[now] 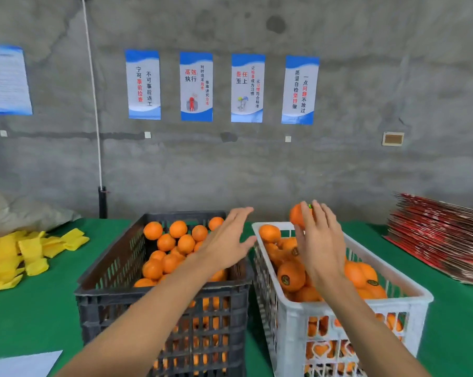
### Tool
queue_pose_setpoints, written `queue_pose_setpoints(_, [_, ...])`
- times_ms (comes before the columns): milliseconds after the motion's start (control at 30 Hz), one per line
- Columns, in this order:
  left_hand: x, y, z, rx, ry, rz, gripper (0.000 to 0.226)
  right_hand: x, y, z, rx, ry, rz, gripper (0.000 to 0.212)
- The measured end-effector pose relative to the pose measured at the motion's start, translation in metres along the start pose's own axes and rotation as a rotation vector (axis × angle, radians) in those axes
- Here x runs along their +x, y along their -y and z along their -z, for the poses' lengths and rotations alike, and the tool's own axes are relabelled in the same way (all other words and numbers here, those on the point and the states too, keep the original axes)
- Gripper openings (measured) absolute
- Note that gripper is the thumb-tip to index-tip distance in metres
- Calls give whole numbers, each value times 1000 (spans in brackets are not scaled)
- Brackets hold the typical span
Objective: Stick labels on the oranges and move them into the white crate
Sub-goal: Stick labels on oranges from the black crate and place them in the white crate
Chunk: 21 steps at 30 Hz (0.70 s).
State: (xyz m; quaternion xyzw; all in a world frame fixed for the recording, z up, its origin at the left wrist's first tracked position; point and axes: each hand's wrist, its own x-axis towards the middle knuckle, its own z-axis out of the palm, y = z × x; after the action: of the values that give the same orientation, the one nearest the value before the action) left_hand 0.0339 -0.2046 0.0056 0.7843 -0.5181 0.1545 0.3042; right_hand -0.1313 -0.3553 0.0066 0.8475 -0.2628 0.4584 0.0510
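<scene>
Two crates sit side by side on the green table point(39, 308) in front of you: a black crate point(159, 297) at about 7 o'clock and the white crate point(338, 319) at about 5 o'clock, their near walls almost touching. Both hold oranges piled too deep for a full count; roughly a dozen and a half show in the black one, and three in the white one show a dark round label on the peel.

Your right hand point(321, 248) is raised above the far end of the white crate, fingers curled round one orange point(298, 214) at its fingertips (a small green mark shows at the top of the fruit, by your finger). Your left hand point(226, 240) hovers flat over the gap between the crates, fingers straight and spread, holding nothing.

One heap of yellow foam sleeves point(20, 254) lies at 9 o'clock, one stack of red cardboard point(442, 240) at 3 o'clock, and a white sheet point(20, 364) at the near left edge. Five blue-and-white posters point(196, 87) hang on the concrete wall at 12 o'clock, four in a row and one off to the left.
</scene>
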Motion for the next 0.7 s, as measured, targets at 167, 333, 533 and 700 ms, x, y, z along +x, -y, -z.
queue_pose_setpoints(167, [13,104,9,247,300,334,64,18,47,-40,131,-75,318,33])
queue_pose_setpoints(333, [37,145,-10,314,748,531,80,22,132,-90,252,367,347,39])
queue_pose_setpoints(533, [81,153,-55,366,834,435,40,22,128,-117,99,514,305,44])
queue_pose_setpoints(700, [86,156,-77,368,779,303,32,21,133,-118,155,563,302,40])
